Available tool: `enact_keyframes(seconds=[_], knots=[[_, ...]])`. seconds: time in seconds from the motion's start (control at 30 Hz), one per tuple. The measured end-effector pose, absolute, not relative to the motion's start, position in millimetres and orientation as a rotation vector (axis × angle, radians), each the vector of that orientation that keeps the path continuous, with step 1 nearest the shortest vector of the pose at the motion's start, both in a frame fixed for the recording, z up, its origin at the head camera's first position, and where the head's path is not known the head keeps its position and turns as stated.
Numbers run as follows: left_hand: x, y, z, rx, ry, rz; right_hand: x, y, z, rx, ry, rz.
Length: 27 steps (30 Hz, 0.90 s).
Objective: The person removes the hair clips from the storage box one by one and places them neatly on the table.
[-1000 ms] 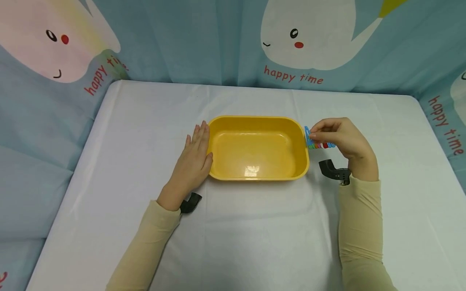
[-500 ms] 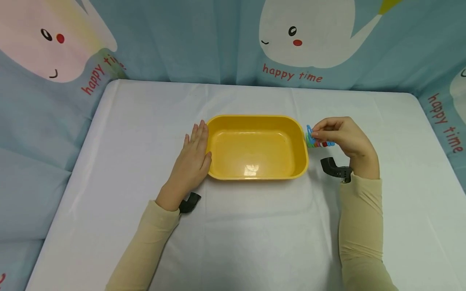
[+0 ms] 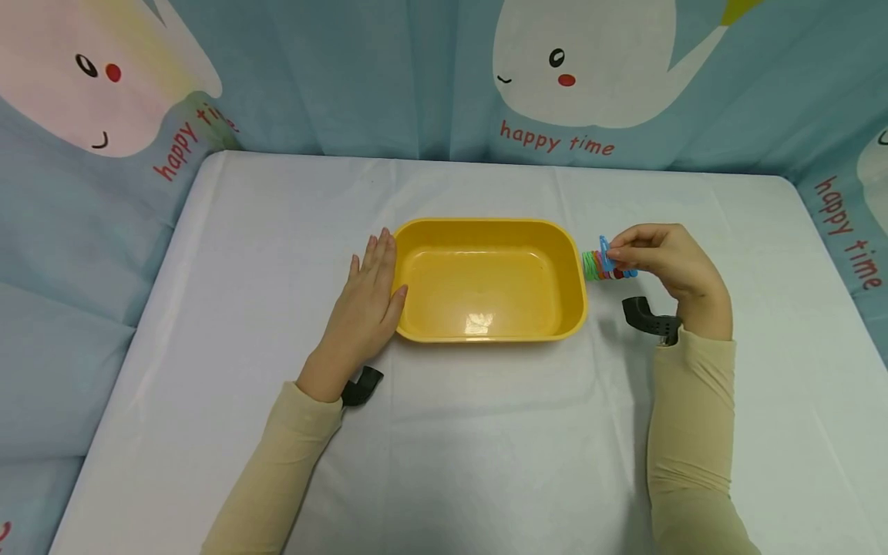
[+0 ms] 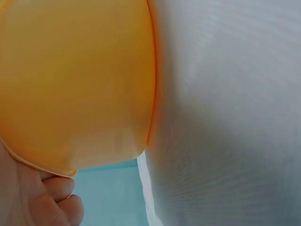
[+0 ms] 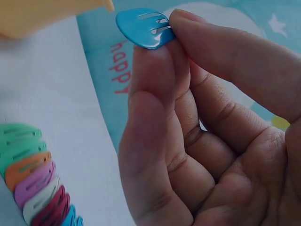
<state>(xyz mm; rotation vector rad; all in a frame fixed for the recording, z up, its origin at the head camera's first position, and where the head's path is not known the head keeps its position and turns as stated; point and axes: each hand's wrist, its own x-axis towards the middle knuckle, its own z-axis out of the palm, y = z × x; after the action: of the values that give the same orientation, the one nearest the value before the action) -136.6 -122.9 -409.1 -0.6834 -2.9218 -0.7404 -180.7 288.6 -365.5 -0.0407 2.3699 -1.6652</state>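
Observation:
My right hand (image 3: 669, 258) pinches a blue snap hair clip (image 5: 143, 28) between thumb and fingertips, just right of the yellow tray (image 3: 489, 338). Beneath that hand, close to the tray's right end, runs an overlapping row of hair clips (image 5: 35, 183) in green, orange, pink, white, dark red and blue. In the head view the hand partly hides this row. My left hand (image 3: 364, 308) lies along the tray's left rim with its fingers straight and touching it. In the left wrist view, the tray's outer wall (image 4: 80, 84) fills the upper left, above some of the left fingers.
A white cloth (image 3: 486, 447) covers the table. Blue curtains (image 3: 361, 77) with printed whales stand along its back and left edges. Each wrist carries a black camera mount (image 3: 648, 317).
My right hand has drawn the blue hair clip rightward, away from the tray's right rim. More of the green clips in the row now show. The left hand stays at the tray.

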Motion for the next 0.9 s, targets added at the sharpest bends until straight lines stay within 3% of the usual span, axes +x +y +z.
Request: enact_keyframes(seconds=[0.9], knots=[[-136, -123, -409, -0.686, -2.931, -0.749, -180, 316, -380, 0.256, 2.401, -1.671]])
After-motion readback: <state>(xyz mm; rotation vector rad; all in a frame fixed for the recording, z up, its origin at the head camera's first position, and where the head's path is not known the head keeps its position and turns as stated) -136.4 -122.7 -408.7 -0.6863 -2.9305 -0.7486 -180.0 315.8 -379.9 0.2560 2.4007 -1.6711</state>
